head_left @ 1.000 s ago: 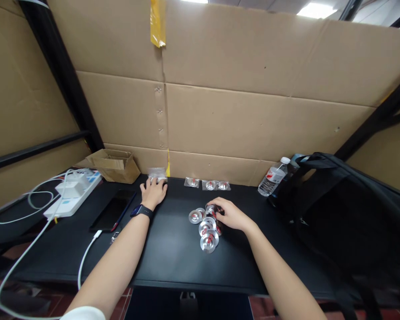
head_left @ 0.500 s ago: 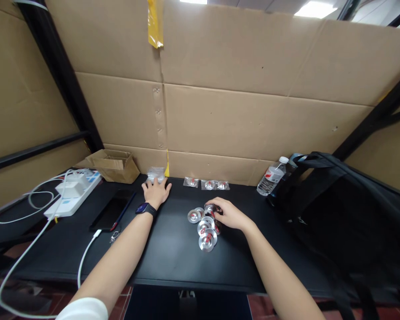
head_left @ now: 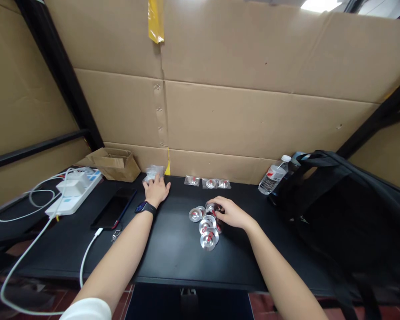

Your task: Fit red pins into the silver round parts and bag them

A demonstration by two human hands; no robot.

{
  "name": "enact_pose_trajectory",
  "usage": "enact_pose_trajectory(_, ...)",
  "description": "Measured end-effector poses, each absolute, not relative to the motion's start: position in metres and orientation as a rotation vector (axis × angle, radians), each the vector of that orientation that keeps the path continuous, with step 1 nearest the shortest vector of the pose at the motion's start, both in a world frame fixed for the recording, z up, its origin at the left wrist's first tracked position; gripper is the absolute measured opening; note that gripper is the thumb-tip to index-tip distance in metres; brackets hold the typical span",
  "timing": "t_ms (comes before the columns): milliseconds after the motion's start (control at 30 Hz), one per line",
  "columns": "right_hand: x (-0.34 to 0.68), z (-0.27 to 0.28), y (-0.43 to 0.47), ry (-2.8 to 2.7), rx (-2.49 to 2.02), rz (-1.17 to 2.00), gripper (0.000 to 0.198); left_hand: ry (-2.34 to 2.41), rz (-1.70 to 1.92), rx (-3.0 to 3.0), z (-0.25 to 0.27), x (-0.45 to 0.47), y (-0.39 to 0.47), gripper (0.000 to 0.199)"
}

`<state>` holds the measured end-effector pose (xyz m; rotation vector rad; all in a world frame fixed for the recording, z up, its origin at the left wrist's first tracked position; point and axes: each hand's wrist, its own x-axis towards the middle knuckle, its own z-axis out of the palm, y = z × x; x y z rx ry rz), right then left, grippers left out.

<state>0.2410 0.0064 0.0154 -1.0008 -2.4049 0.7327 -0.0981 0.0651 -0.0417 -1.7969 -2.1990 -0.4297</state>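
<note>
My left hand (head_left: 156,191), a dark watch on its wrist, reaches to the back of the table. Its fingertips rest on a stack of clear plastic bags (head_left: 153,171), thumb spread to the right. My right hand (head_left: 231,212) bends over a loose pile of round silver can lids (head_left: 207,224) with red tabs. Its thumb and fingers close around a lid at the pile's upper right; the fingertips are partly hidden. Behind the pile, a bagged lid (head_left: 192,180) lies left of two more bagged lids (head_left: 210,183) along the cardboard wall.
A brown paper box (head_left: 120,166), a white power strip (head_left: 70,200) with cables, a dark phone (head_left: 111,209) and a pen lie on the left. At right stand a water bottle (head_left: 274,175) and a large black backpack (head_left: 340,213). Cardboard (head_left: 213,120) walls the table's back.
My left fingers have drawn slightly closer together, and the plastic bags under them look more rumpled and raised. My right hand stays at the lid pile. The view has shifted slightly.
</note>
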Motion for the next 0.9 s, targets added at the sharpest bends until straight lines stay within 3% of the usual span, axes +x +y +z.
enact_pose_trajectory(300,0.241,0.016,0.005,-2.404,-1.0,0.732,0.048,-2.291,-0.451,-1.841,-0.04,-0.105,0.067,0.055)
enact_pose_trajectory(533,0.241,0.016,0.005,-2.406,-1.006,0.756,0.045,-2.376,-0.627,-1.769,-0.038,-0.11,0.07,0.073)
enact_pose_trajectory(900,0.241,0.016,0.005,-2.423,-1.011,0.76,0.043,-2.404,-0.574,-1.82,-0.037,-0.115,0.073,0.074)
